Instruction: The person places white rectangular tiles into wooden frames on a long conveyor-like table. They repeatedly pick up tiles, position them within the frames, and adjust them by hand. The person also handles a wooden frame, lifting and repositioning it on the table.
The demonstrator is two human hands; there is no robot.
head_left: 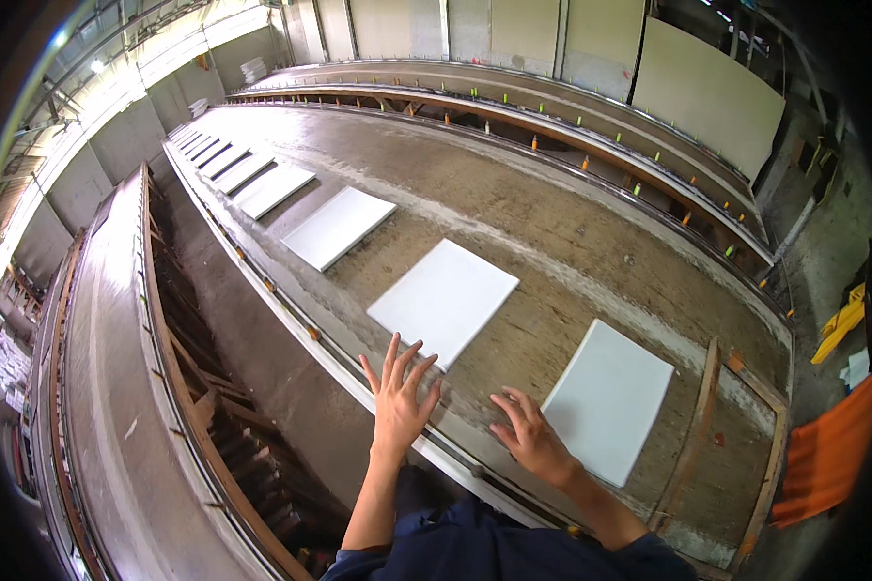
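Several white rectangular sheets lie flat in a row along a long, stained brown table. My left hand is raised with fingers spread over the table's near edge, just below the near corner of one white sheet. My right hand has its fingers apart and slightly bent, beside the left edge of the nearest white sheet. Neither hand holds anything. Whether any fingertip touches a sheet I cannot tell. Farther left lies another white sheet, with more beyond it.
A wooden strip crosses the table's right end. Orange cloth and yellow cloth hang at the right. A second long table runs at the left, across an aisle. Small orange and green pegs line the far rail.
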